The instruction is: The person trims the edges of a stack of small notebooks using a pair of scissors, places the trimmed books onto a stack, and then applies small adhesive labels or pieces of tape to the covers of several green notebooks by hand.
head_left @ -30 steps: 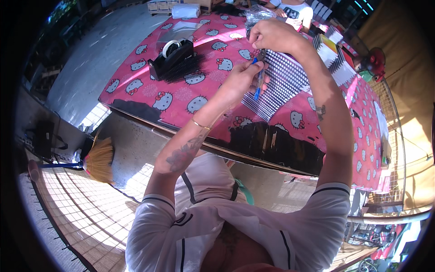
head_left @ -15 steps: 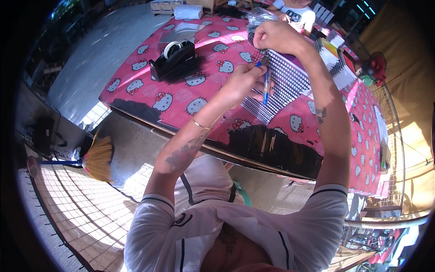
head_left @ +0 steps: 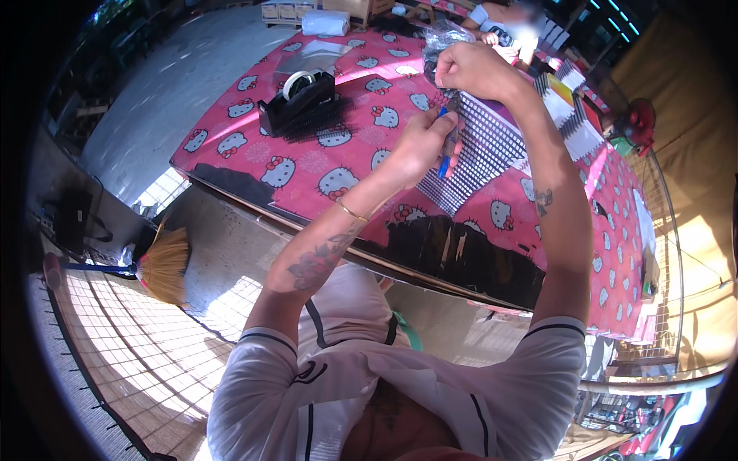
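My left hand is closed around a slim blue-ended tool; its exact kind is unclear. A sheet with rows of small dark and white marks lies just right of that hand on the pink patterned tablecloth. Farther off, above the sheet's far end, my right hand has thumb and fingers pinched together; whatever is between them is too small to make out. Beside the right fingertips sits a clear plastic bag with dark contents.
A black tape dispenser stands left of my hands, near a clear plastic sheet. Stacked white booklets or cards lie at right, before a red fan. Another person sits across the table. A broom is at lower left.
My left hand has shifted slightly and closed more around the blue-ended tool, which shows less now. The right hand keeps its pinch at nearly the same place. The view has moved a little.
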{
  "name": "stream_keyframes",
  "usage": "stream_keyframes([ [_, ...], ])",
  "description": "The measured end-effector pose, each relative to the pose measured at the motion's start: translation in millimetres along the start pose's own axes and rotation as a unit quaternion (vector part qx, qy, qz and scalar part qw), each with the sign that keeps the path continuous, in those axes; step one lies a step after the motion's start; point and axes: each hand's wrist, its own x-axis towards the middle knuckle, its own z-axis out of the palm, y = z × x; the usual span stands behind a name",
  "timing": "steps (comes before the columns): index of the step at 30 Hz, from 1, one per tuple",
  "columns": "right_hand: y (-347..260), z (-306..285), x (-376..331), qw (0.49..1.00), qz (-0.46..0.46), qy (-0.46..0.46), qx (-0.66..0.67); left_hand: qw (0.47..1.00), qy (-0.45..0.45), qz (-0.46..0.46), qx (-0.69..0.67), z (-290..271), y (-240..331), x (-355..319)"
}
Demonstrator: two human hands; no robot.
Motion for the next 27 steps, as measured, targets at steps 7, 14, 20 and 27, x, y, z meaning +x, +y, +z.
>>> stream_keyframes([
  [7, -2, 2, 0, 0.998, -0.034, -0.017, 0.059, 0.997, 0.019, -0.042, 0.057, -1, -9, -17],
  [14, -6, -1, 3, 0.996, -0.032, -0.088, -0.014, 0.997, 0.027, -0.042, 0.054, 1, -2, -6],
  [20, -3, -1, 4, 0.994, -0.031, -0.102, -0.024, 0.997, 0.032, -0.030, 0.062, -1, -2, -4],
  [27, -3, 0, 4, 0.995, -0.029, -0.092, -0.025, 0.999, 0.035, -0.025, 0.018, 6, 2, -5],
])
